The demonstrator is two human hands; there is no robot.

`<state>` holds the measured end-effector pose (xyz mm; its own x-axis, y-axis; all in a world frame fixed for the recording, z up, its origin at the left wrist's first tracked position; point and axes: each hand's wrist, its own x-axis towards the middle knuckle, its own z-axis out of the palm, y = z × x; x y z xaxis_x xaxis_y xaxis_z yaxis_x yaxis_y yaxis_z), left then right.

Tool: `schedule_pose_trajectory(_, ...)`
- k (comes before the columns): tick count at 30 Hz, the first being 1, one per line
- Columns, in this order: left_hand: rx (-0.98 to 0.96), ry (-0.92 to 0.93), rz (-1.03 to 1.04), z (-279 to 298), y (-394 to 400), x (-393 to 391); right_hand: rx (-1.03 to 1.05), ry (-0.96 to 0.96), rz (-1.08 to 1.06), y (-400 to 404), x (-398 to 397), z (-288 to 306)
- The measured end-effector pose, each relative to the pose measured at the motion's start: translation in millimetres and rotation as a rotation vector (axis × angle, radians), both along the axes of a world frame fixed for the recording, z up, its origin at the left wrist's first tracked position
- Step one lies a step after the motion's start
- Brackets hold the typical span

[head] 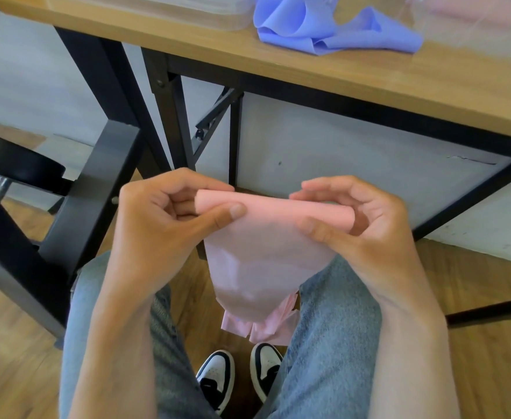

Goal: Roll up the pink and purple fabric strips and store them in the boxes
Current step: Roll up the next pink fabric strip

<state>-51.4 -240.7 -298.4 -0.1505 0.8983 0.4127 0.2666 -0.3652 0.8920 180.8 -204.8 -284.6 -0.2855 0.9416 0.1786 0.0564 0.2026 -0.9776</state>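
A pink fabric strip [266,255] is held over my lap, its top end wound into a short roll and the rest hanging down between my knees. My left hand [169,219] pinches the roll's left end between thumb and curled fingers. At the right end my right hand [360,225] pinches it the same way. A purple fabric strip [323,28] lies crumpled on the wooden table [369,80] at the top. A clear box [157,10] stands left of it, and another clear box [475,16] with something pink inside sits at the top right.
The table's black metal frame [163,116] and legs cross the view in front of my knees. A black chair or stool [21,167] stands at the left. Below are my jeans, my sneakers [217,379] and a wooden floor.
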Motion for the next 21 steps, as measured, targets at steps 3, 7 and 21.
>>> schedule_pose_trajectory(3,-0.007,-0.017,0.002,0.7,0.0,-0.6,0.016,-0.014,-0.025,0.0,-1.5,-0.6)
schedule_pose_trajectory(7,-0.008,-0.029,-0.056,1.5,0.5,1.3,-0.01,0.01,-0.107,1.8,-2.6,-1.0)
schedule_pose_trajectory(21,-0.004,-0.007,-0.001,1.0,0.3,1.2,0.029,0.024,-0.095,0.8,-1.8,0.1)
